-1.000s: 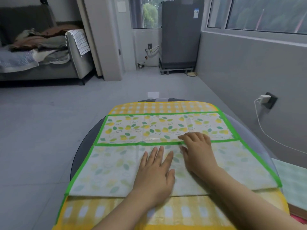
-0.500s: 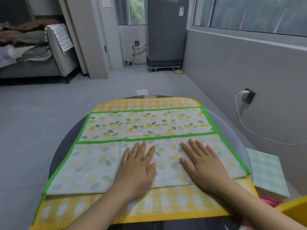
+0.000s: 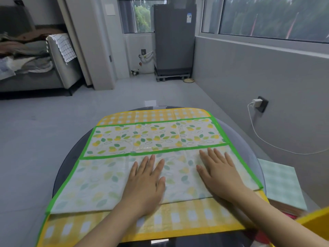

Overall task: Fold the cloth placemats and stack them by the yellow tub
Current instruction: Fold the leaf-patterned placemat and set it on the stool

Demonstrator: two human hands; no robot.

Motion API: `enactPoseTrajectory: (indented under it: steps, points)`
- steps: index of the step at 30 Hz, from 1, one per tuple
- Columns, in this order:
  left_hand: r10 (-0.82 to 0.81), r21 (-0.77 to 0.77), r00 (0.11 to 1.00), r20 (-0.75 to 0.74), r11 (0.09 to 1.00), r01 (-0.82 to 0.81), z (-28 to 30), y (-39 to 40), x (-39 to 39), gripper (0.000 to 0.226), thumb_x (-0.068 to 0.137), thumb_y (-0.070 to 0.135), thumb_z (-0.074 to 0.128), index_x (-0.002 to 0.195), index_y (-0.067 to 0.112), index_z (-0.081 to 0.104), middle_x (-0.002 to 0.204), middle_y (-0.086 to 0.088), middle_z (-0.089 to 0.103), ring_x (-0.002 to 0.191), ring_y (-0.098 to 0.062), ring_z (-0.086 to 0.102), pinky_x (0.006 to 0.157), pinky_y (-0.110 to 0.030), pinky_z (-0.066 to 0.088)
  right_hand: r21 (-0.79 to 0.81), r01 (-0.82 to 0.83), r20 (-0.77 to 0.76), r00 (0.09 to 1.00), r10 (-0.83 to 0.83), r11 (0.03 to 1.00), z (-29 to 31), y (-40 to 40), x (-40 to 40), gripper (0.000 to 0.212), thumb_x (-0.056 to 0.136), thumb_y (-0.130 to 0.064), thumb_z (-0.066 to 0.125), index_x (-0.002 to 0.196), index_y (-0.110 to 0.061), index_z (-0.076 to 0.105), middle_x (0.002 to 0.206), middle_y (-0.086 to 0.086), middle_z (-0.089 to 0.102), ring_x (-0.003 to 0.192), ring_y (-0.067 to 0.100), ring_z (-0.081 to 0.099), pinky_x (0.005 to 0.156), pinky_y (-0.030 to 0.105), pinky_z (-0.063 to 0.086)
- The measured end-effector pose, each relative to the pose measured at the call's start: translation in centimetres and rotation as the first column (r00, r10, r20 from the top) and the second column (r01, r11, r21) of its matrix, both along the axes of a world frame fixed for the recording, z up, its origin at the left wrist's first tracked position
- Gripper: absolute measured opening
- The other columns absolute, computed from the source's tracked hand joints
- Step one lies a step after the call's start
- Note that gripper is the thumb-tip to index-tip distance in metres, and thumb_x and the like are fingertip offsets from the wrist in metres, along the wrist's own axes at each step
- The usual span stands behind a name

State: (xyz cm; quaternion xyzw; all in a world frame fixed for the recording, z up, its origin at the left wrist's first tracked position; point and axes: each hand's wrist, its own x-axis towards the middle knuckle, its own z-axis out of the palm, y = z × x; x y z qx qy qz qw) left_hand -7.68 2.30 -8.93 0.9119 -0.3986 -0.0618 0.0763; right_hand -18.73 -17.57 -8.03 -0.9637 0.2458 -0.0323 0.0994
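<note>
The leaf-print placemat (image 3: 156, 139) lies on the round table (image 3: 71, 157), long axis left to right, near half folded over. Left hand (image 3: 145, 184) and right hand (image 3: 216, 172) press flat on the flap, fingers straight, gripping nothing. The yellow tub (image 3: 315, 223) sits right of the placemat, nearer the right hand.

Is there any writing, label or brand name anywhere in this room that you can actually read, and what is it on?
No text is readable.
Sticker on the grey fridge: a blue and white label near its top, print too small and blurred to read.
Leaf-print placemat under the hands: pattern only, no words.
Yellow checked placemat beneath it: no words.
Wall charger: no marking can be made out.
</note>
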Motion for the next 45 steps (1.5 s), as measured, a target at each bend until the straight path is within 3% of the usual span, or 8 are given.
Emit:
enactPoseTrajectory:
  steps: [6,14,17,21,32,34,37,45]
  points:
    - [0.002,0.011,1.000,0.012,1.000,-0.002,0.1,-0.2,0.1,0.055,0.099,0.044,0.013,0.149,0.034,-0.008,0.157,0.007,-0.019,0.142,-0.009,-0.023,0.117,-0.038,-0.014,0.062,-0.177,0.070,0.982,0.172,0.982,-0.1,3.8,3.5,0.053,0.099,-0.044,0.019,0.150,-0.028,0.010,0.158,-0.002,0.001,0.145,0.012,-0.005,0.117,0.031,-0.006]
    - [-0.027,-0.016,1.000,0.004,0.999,0.027,0.2,1.6,1.5,0.054,0.100,0.044,0.016,0.150,0.036,-0.003,0.157,0.011,-0.014,0.143,-0.005,-0.018,0.118,-0.035,-0.012,-0.015,-0.177,-0.003,0.984,0.177,0.984,-1.5,4.7,5.1,0.068,0.086,-0.060,-0.003,0.149,-0.034,0.002,0.158,-0.008,-0.005,0.144,0.009,-0.010,0.118,0.032,-0.007]
    - [0.049,-0.003,0.998,0.026,0.999,-0.049,0.0,4.3,3.4,0.056,0.097,0.050,0.012,0.149,0.037,-0.003,0.158,0.012,-0.012,0.143,-0.005,-0.016,0.117,-0.035,-0.012,-0.024,-0.174,-0.012,0.985,0.174,0.984,-1.4,4.7,5.0,0.058,0.095,-0.055,0.007,0.149,-0.034,0.001,0.157,-0.008,-0.007,0.144,0.008,-0.011,0.118,0.032,-0.007]
    - [0.161,-0.010,0.986,0.048,0.987,-0.161,-0.3,8.3,5.6,0.083,0.069,0.065,-0.013,0.148,0.042,-0.003,0.157,0.015,-0.012,0.143,-0.004,-0.016,0.116,-0.033,-0.014,-0.027,-0.181,-0.016,0.983,0.181,0.983,-1.1,4.6,4.8,0.056,0.097,-0.051,0.011,0.149,-0.034,0.000,0.157,-0.008,-0.008,0.144,0.008,-0.012,0.118,0.032,-0.008]
    - [0.222,-0.017,0.975,0.030,0.975,-0.222,0.1,11.0,7.0,0.087,0.067,0.068,-0.011,0.149,0.041,0.002,0.157,0.014,-0.010,0.144,-0.006,-0.014,0.116,-0.034,-0.011,-0.002,-0.181,-0.020,0.983,0.181,0.984,-0.9,4.9,4.8,0.056,0.097,-0.051,0.011,0.149,-0.033,0.000,0.158,-0.007,-0.007,0.144,0.010,-0.011,0.118,0.033,-0.007]
    - [0.239,-0.036,0.971,0.002,0.970,-0.239,0.4,10.6,7.0,0.074,0.080,0.068,0.003,0.149,0.040,0.008,0.158,0.013,-0.006,0.144,-0.005,-0.011,0.116,-0.035,-0.011,0.007,-0.178,-0.022,0.984,0.178,0.984,-0.5,5.0,4.9,0.056,0.098,-0.050,0.015,0.149,-0.032,0.004,0.158,-0.005,-0.003,0.145,0.011,-0.008,0.118,0.033,-0.005]
    - [0.234,-0.092,0.971,-0.055,0.967,-0.239,1.3,9.4,6.9,0.051,0.098,0.050,0.024,0.147,0.036,0.022,0.159,0.010,0.001,0.145,-0.004,-0.006,0.117,-0.036,-0.009,0.022,-0.164,0.012,0.986,0.164,0.986,0.5,5.0,5.4,0.054,0.097,-0.048,0.025,0.148,-0.030,0.017,0.158,-0.004,0.010,0.146,0.014,0.003,0.118,0.034,0.003]
    - [0.139,-0.193,0.988,-0.071,0.970,-0.151,3.0,1.9,10.0,0.046,0.100,0.044,0.028,0.144,0.032,0.033,0.157,0.008,0.018,0.145,-0.005,0.008,0.117,-0.035,-0.004,0.005,-0.085,0.128,0.988,0.083,0.996,2.2,1.3,9.9,0.043,0.097,-0.039,0.036,0.139,-0.028,0.040,0.147,-0.007,0.039,0.137,0.015,0.030,0.109,0.032,0.019]
